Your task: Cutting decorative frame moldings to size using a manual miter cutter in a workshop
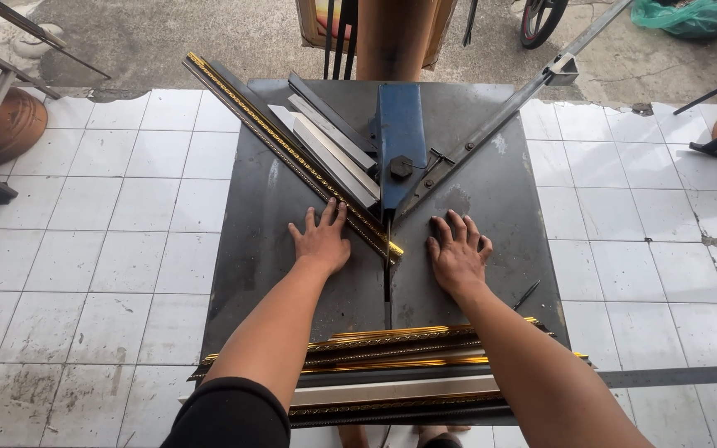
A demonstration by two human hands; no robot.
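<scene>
Two bare arms, one dark sleeve

The left hand (322, 242) and right hand (456, 253) wear nothing. A black sleeve covers the left upper arm.

White tiled floor in daylight

The white tiled floor (85, 249) meets grey concrete ground (209, 33) beyond it; clay pots (10, 116) stand at its left edge, a green bag (682, 17) lies far right.

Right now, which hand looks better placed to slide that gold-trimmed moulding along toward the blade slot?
Probably the left hand: its fingertips already rest against the gold-trimmed moulding lying along the angled fence. The right hand lies flat on the dark steel table, across the blade slot, touching no moulding.
</scene>
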